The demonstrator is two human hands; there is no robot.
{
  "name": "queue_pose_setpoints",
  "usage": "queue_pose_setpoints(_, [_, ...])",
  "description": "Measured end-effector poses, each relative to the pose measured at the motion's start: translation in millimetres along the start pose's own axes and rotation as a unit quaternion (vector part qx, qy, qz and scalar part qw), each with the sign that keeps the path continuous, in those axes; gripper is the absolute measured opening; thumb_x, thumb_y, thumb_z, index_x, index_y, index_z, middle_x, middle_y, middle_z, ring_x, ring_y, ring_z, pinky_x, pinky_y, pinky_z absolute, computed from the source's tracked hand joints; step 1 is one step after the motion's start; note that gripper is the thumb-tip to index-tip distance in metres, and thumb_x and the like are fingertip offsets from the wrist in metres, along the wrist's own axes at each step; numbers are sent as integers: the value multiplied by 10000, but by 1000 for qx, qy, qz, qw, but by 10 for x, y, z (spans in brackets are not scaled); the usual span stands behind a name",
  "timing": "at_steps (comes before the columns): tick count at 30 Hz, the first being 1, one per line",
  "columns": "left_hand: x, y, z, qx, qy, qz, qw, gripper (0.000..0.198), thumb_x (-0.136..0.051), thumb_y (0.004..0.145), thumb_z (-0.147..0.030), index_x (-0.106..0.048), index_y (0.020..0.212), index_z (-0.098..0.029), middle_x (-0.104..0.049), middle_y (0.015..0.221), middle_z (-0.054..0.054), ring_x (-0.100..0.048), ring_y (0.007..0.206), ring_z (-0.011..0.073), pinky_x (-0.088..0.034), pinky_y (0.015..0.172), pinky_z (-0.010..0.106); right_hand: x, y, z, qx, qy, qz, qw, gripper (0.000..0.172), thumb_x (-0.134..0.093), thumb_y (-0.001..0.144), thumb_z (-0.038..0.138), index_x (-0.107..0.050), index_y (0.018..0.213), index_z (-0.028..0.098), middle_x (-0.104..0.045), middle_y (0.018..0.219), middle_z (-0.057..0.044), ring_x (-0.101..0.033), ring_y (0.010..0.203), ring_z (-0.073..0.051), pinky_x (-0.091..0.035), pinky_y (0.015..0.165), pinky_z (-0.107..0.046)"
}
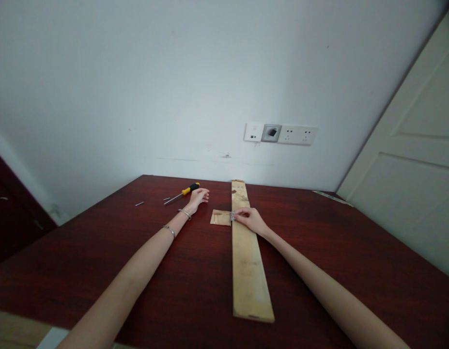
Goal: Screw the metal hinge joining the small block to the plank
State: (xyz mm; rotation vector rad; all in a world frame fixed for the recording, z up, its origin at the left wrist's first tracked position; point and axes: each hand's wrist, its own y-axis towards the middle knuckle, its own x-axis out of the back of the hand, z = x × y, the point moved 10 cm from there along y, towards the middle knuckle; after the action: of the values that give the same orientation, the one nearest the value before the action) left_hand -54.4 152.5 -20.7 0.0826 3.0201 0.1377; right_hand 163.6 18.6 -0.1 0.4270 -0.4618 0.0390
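A long pale wooden board (248, 261) lies lengthwise on the dark red table, with a short wooden piece (220, 217) against its left side. Where the two meet sits a small silvery metal piece that looks like a hinge (233, 216). My right hand (251, 220) rests over the board and pinches this hinge between thumb and fingers. To the left, my left hand (198, 198) is raised slightly with its fingers curled together; what they hold, if anything, is hidden. Just behind it lies a yellow and black screwdriver (186, 191).
Two small metal screws or pins, one nearer (139, 203) and one farther (166, 198), lie left of the screwdriver. The table (195, 291) meets a white wall with sockets (297, 135). A white door (409, 145) stands at right, with a flat strip (332, 198) near it.
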Motion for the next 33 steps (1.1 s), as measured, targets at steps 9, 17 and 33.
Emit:
queue_pose_setpoints(9, [4, 7, -3, -9, 5, 7, 1000, 115, -674, 739, -219, -624, 778, -123, -599, 667, 16, -572, 543, 87, -501, 520, 204, -15, 1, 30, 5, 3, 19, 1000, 166, -672, 713, 340, -737, 753, 193, -747, 796, -47, -672, 718, -191, -532, 694, -312])
queue_pose_setpoints(17, [3, 24, 26, -8, 7, 15, 1000, 100, -658, 756, -206, -629, 787, -116, -603, 668, 23, -576, 540, 87, -498, 512, 198, -9, 7, 19, 8, -12, 25, 1000, 147, -688, 686, 303, -738, 772, 194, -737, 842, -46, -656, 727, -179, -517, 694, -300])
queue_pose_setpoints(33, [-11, 2, 6, -8, 6, 22, 1000, 37, -627, 771, -137, -621, 770, -101, -603, 653, 29, -573, 531, 90, -493, 515, 202, 233, -47, 48, 20, 58, -88, 994, 158, -585, 700, 291, -703, 741, 195, -709, 795, -36, -610, 736, -192, -471, 686, -301])
